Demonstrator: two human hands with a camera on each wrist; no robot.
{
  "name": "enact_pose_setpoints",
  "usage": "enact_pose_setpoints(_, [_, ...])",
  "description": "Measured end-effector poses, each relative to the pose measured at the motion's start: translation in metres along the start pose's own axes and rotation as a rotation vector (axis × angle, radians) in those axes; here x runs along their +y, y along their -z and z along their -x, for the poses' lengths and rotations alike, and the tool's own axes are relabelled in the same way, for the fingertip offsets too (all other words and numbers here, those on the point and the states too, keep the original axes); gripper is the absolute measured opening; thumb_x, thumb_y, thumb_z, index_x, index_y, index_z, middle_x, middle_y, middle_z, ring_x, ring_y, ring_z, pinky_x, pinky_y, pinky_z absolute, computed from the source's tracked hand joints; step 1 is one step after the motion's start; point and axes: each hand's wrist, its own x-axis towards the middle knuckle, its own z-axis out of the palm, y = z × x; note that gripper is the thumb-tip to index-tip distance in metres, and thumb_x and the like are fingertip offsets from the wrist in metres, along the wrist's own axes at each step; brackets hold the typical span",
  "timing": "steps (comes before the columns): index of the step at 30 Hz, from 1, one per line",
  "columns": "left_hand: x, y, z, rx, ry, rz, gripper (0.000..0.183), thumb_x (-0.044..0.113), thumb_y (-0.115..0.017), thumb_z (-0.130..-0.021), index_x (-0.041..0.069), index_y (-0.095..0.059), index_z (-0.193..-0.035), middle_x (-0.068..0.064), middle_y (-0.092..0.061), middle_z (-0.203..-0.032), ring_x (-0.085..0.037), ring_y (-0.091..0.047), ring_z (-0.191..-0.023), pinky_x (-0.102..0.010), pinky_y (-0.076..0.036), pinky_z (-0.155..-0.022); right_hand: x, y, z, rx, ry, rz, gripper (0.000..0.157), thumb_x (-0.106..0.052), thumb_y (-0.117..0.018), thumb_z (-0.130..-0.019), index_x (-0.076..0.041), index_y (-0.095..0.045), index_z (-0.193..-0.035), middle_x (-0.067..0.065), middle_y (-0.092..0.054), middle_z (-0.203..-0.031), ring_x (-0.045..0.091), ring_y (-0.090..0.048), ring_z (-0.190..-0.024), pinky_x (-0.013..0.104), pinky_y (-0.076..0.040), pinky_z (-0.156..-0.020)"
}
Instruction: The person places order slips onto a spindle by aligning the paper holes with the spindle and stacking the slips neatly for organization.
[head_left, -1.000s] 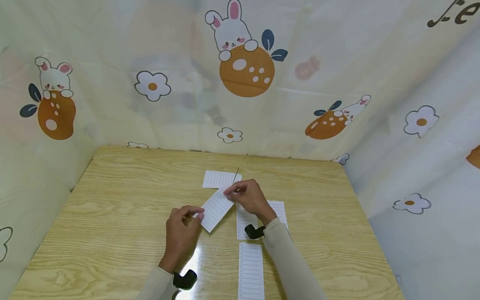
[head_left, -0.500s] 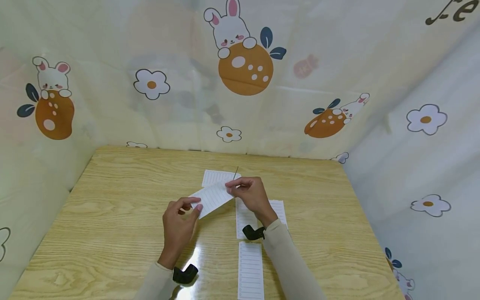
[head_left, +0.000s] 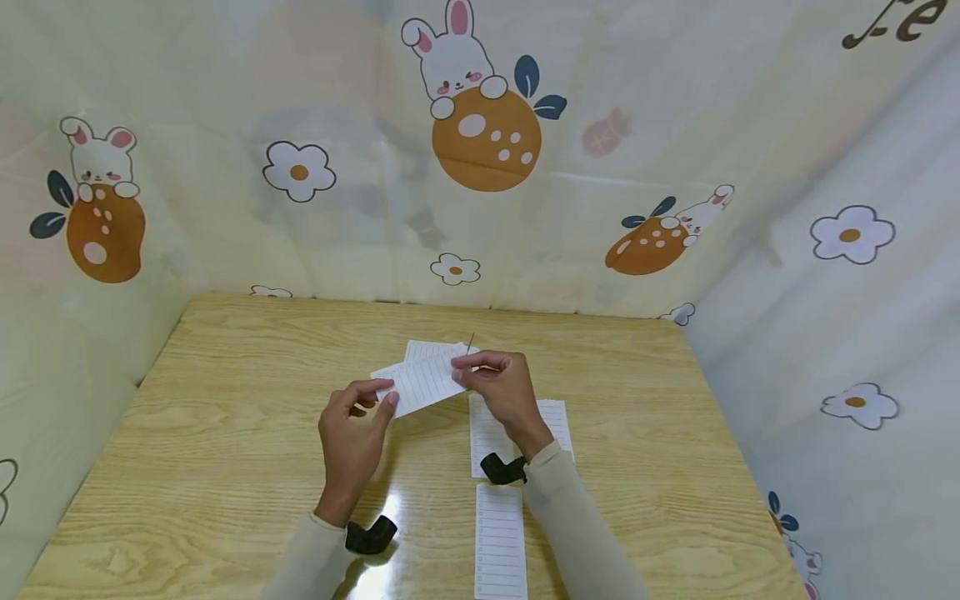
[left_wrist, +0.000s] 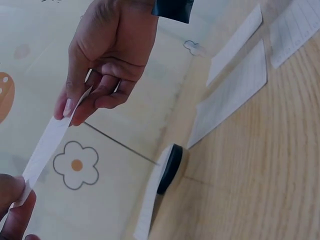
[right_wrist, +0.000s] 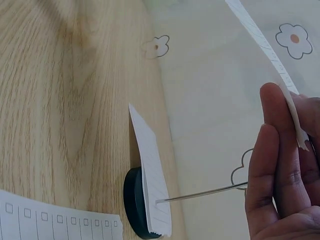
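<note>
A lined paper slip (head_left: 422,387) is stretched between both hands above the table. My left hand (head_left: 351,437) pinches its left end between thumb and fingers. The slip's other end is pinched by my right hand (head_left: 506,396), close to a thin metal spike (right_wrist: 205,193). That spike rises from a dark round base (right_wrist: 132,200), and another lined slip (right_wrist: 154,170) is stuck on it, tilted over the base. In the head view the held slip partly covers the spiked one and hides the base. I cannot tell whether the held slip touches the spike.
More lined slips lie on the wooden table (head_left: 247,433): one with checkboxes (head_left: 501,542) near the front, one (head_left: 489,433) beneath the right wrist, and one (head_left: 555,417) to its right. A patterned curtain (head_left: 360,208) closes off the back and sides.
My left hand has moved up and slightly left, turning the held slip from steeply slanted to nearly level. The right hand has shifted only slightly upward, still pinching its end.
</note>
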Motion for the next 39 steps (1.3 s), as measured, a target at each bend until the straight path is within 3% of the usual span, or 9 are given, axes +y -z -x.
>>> enact_pose_setpoints(3, [0.005, -0.002, -0.002, 0.016, -0.005, -0.001, 0.016, -0.001, -0.084, -0.087, 0.005, -0.082, -0.102, -0.018, -0.065, -0.088, -0.034, -0.056, -0.088, -0.031, -0.038, -0.078, 0.000, -0.001, 0.001, 0.011, 0.010, -0.012, 0.016, -0.003, -0.081, -0.091, 0.002, -0.081, -0.107, 0.011, -0.081, -0.110, 0.016, -0.079, -0.091, 0.029, -0.063, -0.082])
enact_pose_setpoints(11, [0.038, -0.001, -0.009, 0.029, -0.044, -0.001, 0.014, -0.006, -0.079, -0.089, -0.003, -0.079, -0.102, -0.022, -0.065, -0.085, -0.036, -0.055, -0.085, -0.035, -0.038, -0.077, -0.005, -0.001, 0.000, 0.028, 0.056, 0.010, 0.016, -0.003, -0.084, -0.089, -0.001, -0.081, -0.105, 0.010, -0.080, -0.106, 0.016, -0.078, -0.083, 0.035, -0.065, -0.081])
enact_pose_setpoints(14, [0.033, -0.003, -0.016, 0.008, -0.044, -0.001, 0.014, -0.005, -0.081, -0.088, -0.002, -0.080, -0.102, -0.022, -0.064, -0.086, -0.037, -0.056, -0.086, -0.036, -0.038, -0.077, -0.009, 0.002, -0.002, 0.047, 0.062, 0.039, 0.016, -0.006, -0.085, -0.089, -0.004, -0.082, -0.105, 0.009, -0.080, -0.106, 0.015, -0.077, -0.080, 0.037, -0.065, -0.080])
enact_pose_setpoints(20, [0.018, -0.006, -0.030, -0.036, -0.044, -0.014, 0.014, 0.000, -0.083, -0.088, 0.004, -0.081, -0.102, -0.019, -0.066, -0.088, -0.030, -0.056, -0.087, -0.037, -0.039, -0.079, -0.018, 0.008, -0.005, 0.088, 0.084, 0.044, 0.016, -0.005, -0.085, -0.088, -0.004, -0.082, -0.104, 0.010, -0.080, -0.109, 0.014, -0.077, -0.080, 0.027, -0.062, -0.078])
enact_pose_setpoints(34, [0.025, -0.009, -0.056, -0.116, -0.118, -0.027, 0.013, 0.009, -0.084, -0.091, 0.011, -0.082, -0.104, -0.012, -0.072, -0.088, -0.023, -0.056, -0.085, -0.036, -0.041, -0.079, -0.033, 0.015, -0.012, 0.150, 0.113, 0.125, 0.010, -0.009, -0.085, -0.090, -0.008, -0.083, -0.100, 0.007, -0.081, -0.103, 0.017, -0.070, -0.076, 0.022, -0.057, -0.070])
enact_pose_setpoints(39, [0.029, -0.012, -0.066, -0.143, -0.123, -0.042, 0.012, 0.011, -0.083, -0.092, 0.011, -0.081, -0.104, -0.012, -0.072, -0.090, -0.024, -0.057, -0.086, -0.038, -0.042, -0.079, -0.036, 0.017, -0.014, 0.181, 0.101, 0.130, 0.011, -0.008, -0.085, -0.090, -0.007, -0.082, -0.101, 0.008, -0.080, -0.103, 0.015, -0.070, -0.077, 0.025, -0.059, -0.074])
